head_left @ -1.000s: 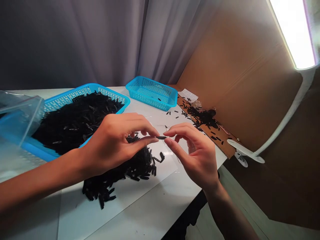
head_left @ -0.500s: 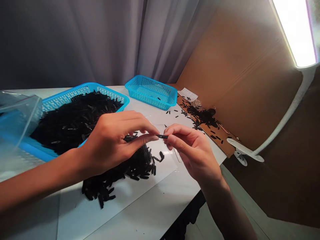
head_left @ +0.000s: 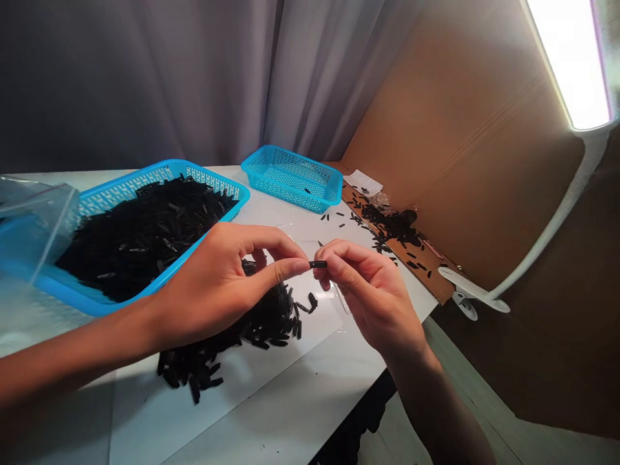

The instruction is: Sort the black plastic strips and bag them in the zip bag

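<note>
Since the earlier frame the right hand (head_left: pixel 372 294) has closed further on the black piece (head_left: pixel 318 264), and the left hand (head_left: pixel 227 284) has shifted slightly so its thumb tip meets the piece's near end. The piece is held level above the counter (head_left: pixel 300 400), just above the right edge of the heap (head_left: pixel 232 329).

Left fingers: thumb and forefinger pressed together on the left end of the piece; the contact itself is hidden behind the thumb tip. Right fingers: thumb and forefinger pinch the right end; the other fingers are curled under and mostly hidden.

The piece is small and dark; its shape cannot be made out beyond a short bar.

The heap lies on a white sheet (head_left: pixel 271 368), partly covered by the left hand and wrist. Left of the heap, a large blue basket (head_left: pixel 145 284) holds more black pieces; its left end is behind a clear bag (head_left: pixel 33 219), itself cut off at the frame edge. Beyond the heap stands a small basket (head_left: pixel 293 177). Right of the heap, scattered pieces (head_left: pixel 392 226) lie on cardboard (head_left: pixel 465 148).
</note>
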Action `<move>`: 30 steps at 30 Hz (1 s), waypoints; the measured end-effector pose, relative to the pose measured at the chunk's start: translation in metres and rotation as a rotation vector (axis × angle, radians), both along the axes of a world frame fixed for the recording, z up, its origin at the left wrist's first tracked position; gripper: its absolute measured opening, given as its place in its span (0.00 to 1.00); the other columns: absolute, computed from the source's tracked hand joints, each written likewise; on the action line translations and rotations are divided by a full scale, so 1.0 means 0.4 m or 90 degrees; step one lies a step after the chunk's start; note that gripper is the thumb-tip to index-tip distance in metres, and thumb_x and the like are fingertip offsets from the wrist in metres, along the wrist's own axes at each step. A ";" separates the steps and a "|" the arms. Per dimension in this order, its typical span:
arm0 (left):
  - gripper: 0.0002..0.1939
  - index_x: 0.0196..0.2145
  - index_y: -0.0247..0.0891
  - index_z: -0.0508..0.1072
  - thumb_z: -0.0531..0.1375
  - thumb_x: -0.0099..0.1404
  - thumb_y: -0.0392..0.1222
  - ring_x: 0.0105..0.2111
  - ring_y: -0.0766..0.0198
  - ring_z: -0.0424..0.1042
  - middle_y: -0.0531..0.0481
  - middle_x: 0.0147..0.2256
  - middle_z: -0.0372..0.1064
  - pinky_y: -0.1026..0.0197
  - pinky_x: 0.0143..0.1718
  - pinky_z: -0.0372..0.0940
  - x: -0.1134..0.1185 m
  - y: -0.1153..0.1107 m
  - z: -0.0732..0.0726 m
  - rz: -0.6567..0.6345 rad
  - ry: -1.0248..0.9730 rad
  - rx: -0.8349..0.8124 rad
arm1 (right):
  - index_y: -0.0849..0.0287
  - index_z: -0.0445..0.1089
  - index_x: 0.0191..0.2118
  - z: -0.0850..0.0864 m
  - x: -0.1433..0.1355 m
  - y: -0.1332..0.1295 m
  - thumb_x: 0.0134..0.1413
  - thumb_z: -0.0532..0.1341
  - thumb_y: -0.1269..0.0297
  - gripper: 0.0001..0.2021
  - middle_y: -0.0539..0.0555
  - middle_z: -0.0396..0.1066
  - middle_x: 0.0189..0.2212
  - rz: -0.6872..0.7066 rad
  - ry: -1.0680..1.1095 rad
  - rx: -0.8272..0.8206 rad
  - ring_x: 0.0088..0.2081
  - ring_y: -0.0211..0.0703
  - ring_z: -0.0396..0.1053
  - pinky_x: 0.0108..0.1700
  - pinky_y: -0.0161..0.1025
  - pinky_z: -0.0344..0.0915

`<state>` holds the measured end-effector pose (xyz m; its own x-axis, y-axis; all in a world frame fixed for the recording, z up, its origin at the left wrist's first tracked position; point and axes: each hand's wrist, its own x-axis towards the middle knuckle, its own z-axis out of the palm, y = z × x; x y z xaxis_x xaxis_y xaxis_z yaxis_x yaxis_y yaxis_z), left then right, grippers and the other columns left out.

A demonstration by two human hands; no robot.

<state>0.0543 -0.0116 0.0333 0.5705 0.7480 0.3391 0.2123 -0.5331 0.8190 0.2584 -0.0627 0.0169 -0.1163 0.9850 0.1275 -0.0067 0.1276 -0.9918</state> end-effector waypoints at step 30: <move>0.03 0.36 0.46 0.82 0.67 0.64 0.40 0.30 0.67 0.73 0.59 0.33 0.80 0.65 0.31 0.63 -0.104 0.104 0.053 0.003 0.221 0.186 | 0.59 0.71 0.39 -0.190 0.013 0.133 0.61 0.63 0.73 0.03 0.56 0.69 0.40 0.074 -0.619 0.152 0.42 0.46 0.68 0.46 0.43 0.65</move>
<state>0.0129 0.0302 0.0546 0.6847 0.6521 0.3254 0.4503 -0.7296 0.5147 0.2636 -0.0095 -0.0592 -0.3680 0.9222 0.1188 0.7673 0.3734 -0.5214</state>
